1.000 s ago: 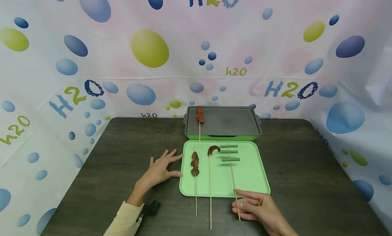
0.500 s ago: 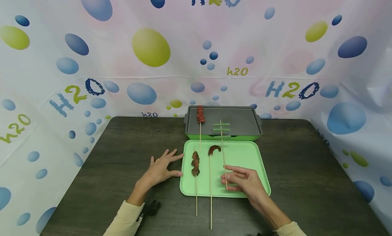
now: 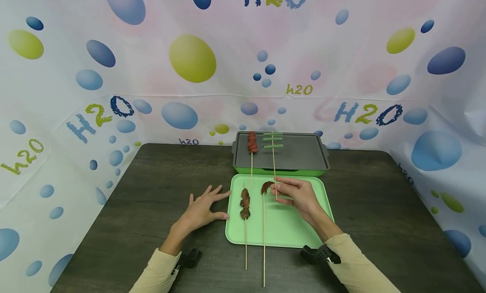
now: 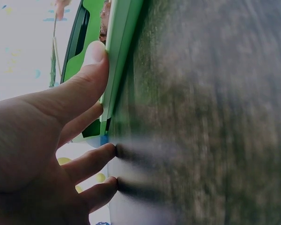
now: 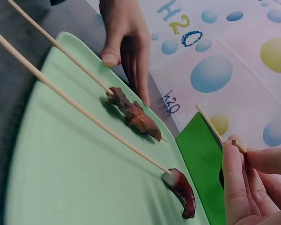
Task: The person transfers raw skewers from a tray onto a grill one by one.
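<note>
While the left hand (image 3: 203, 208) rests flat with straight fingers against the green tray (image 3: 303, 229), the right hand (image 3: 298, 194) has carried the green-bean skewer (image 3: 273, 158), pinched at its lower end, forward so that its beans now hang over the grill pan (image 3: 300, 155) at upper centre, nearly placed.

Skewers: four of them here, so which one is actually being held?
The skewer with green pieces, pinched at its lower end by the right hand, its food over the dark griddle. The others lie untouched.
</note>
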Motion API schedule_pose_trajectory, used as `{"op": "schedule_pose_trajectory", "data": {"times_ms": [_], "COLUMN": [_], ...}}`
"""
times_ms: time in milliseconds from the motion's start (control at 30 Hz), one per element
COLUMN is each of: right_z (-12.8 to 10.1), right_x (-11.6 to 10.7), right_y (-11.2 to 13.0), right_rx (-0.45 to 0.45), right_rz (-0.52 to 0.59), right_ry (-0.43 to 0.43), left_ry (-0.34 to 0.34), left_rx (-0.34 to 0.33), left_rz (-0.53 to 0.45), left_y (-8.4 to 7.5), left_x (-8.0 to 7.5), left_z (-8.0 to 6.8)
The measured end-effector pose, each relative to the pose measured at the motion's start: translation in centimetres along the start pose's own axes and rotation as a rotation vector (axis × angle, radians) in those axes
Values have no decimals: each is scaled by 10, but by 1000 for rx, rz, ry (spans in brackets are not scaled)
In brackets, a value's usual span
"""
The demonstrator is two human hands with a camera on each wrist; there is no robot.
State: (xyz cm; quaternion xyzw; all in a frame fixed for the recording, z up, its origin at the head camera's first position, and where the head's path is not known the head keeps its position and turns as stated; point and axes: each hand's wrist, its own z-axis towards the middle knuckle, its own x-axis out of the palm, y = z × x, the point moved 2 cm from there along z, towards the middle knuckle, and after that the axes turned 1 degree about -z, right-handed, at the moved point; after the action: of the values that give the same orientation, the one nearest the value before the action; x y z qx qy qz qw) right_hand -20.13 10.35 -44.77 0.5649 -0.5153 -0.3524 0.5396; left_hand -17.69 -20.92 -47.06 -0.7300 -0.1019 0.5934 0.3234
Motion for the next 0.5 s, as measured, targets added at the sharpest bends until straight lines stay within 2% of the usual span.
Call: {"op": "schedule_pose_trajectory", "data": {"times_ms": [267, 500], "right_z": [20, 28], "right_x": [-1, -3], "right_y": [5, 4], "right_rx": [78, 89], "right_rz": [59, 76], "right_ry": [-25, 9], "left_ry": [-4, -5], "left_rx": [4, 1], "left_rz": [1, -2], "left_y": [-1, 0], "left_x": [-1, 1], "left_z": [0, 0]}}
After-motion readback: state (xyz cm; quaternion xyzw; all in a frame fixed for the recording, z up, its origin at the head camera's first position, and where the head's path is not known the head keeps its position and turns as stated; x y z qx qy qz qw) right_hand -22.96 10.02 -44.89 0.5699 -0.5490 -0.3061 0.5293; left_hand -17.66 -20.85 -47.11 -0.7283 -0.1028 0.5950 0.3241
